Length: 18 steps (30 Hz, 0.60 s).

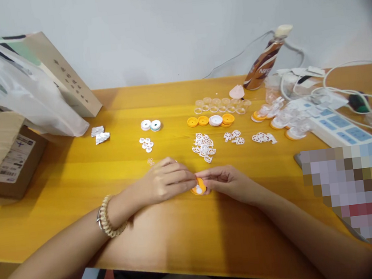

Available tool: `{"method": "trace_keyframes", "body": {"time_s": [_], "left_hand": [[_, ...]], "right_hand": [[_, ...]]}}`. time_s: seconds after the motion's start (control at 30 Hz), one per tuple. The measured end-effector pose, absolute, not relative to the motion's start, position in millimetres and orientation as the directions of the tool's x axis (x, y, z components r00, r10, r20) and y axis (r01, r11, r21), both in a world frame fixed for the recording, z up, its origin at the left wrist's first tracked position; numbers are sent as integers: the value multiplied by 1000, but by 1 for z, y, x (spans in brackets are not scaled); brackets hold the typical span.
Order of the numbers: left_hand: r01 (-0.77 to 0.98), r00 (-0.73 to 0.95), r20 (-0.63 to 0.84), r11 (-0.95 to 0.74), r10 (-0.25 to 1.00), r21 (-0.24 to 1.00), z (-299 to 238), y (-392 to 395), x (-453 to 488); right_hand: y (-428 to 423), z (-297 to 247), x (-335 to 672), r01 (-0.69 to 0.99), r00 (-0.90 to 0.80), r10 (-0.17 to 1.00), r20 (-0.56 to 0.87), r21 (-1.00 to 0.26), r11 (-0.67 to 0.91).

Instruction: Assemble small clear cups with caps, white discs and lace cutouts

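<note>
Between my two hands, just above the table's near middle, is a round orange plastic cap (197, 190) with a small white piece (199, 189) inside it. My left hand (165, 181) reaches over from the left, its fingertips closed on the cap's upper left side. From the right, my right hand (226, 182) pinches the cap's rim between thumb and fingers. Beyond my hands lies a pile of white spoked plastic pieces (203, 144). Small white discs (146, 143) and tiny clear rings (150, 162) lie past my left hand.
Orange caps (203, 120) and clear cups (222, 105) stand in rows behind. Assembled clear-and-orange pieces (297, 131), a power strip (342, 126) and cables crowd the right, near a bottle (264, 61). A cardboard box (9, 155) and plastic bag (32, 90) stand left.
</note>
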<state>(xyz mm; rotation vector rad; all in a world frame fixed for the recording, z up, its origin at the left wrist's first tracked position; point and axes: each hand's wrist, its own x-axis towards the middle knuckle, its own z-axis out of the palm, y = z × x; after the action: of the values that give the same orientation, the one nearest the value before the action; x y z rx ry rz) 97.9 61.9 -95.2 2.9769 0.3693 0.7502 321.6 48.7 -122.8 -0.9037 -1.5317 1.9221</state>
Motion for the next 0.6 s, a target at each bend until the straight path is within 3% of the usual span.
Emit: {"method": "trace_keyframes", "body": {"time_s": [0.6], "left_hand": [[226, 849, 460, -965, 261, 132, -97, 61, 97]], "right_hand": [[48, -123, 321, 31, -639, 750, -173, -979, -200]]}}
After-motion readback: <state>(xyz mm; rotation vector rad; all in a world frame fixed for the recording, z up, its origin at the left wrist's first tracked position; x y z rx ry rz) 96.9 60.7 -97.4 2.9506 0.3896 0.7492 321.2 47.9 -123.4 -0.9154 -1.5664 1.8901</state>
